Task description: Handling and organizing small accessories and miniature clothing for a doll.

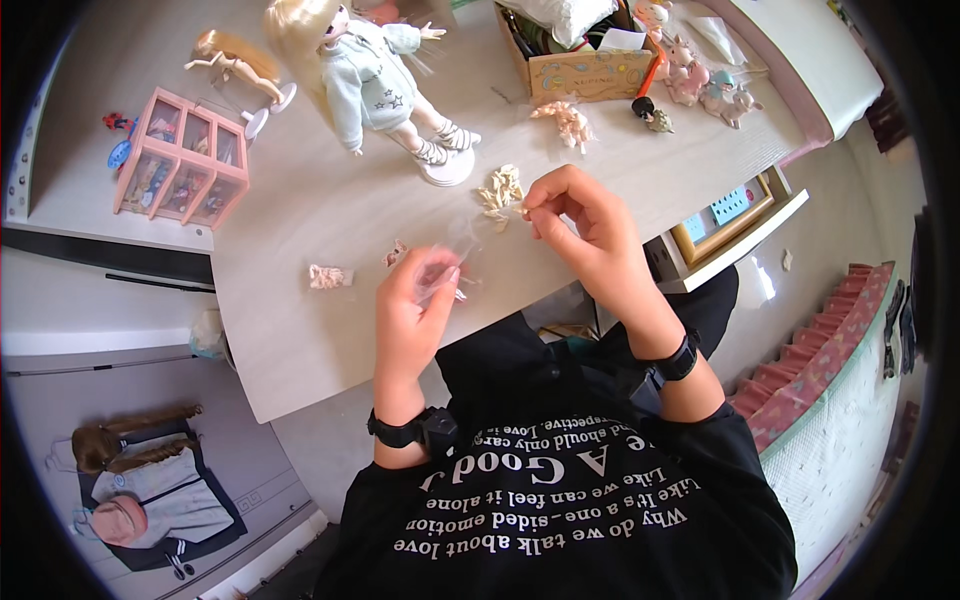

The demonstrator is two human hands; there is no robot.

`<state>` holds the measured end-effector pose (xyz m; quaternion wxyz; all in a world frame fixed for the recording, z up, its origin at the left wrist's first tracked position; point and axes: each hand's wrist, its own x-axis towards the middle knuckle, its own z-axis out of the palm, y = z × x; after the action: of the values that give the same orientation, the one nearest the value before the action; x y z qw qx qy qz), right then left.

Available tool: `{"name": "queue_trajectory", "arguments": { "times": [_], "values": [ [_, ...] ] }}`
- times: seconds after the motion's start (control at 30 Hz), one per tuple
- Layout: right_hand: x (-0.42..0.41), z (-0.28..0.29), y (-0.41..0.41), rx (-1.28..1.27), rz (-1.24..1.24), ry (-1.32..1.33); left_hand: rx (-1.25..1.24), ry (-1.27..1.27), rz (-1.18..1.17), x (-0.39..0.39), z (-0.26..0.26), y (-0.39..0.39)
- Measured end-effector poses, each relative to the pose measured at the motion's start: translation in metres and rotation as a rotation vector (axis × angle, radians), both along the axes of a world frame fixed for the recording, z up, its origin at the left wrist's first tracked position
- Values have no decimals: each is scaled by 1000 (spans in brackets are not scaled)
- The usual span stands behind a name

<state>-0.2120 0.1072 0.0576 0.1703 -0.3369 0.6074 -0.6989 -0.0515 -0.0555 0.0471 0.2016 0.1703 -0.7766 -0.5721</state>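
Note:
My left hand [418, 307] holds a thin clear plastic bag [442, 266] between thumb and fingers, over the desk's front part. To its right, my right hand [581, 225] pinches a small pale piece [523, 211] beside a little heap of cream-coloured pieces [500, 187] on the desk. A small clear bag of pinkish pieces [330, 277] lies left of my left hand, and a small brown-and-white figure or sticker [394, 253] lies just above that hand. Farther back rests a larger clear bag of peach-coloured pieces [566, 124].
A dressed doll [382, 82] stands on a round white base behind the heap. Pink drawer box [182, 161] and a smaller doll [240, 66] are at left. A filled cardboard box [589, 77] and figurines [686, 71] stand at back right. An open drawer [739, 232] juts out at right.

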Motion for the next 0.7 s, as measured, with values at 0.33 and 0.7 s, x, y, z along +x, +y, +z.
{"name": "queue_trajectory", "arguments": {
  "times": [0.33,0.7],
  "values": [
    [-34,19,-23,-3,-63,258,-55,-3,-20,-1,1,-3],
    [-43,82,-95,-345,93,68,3,-27,-39,0,0,-2]
  ]
}}
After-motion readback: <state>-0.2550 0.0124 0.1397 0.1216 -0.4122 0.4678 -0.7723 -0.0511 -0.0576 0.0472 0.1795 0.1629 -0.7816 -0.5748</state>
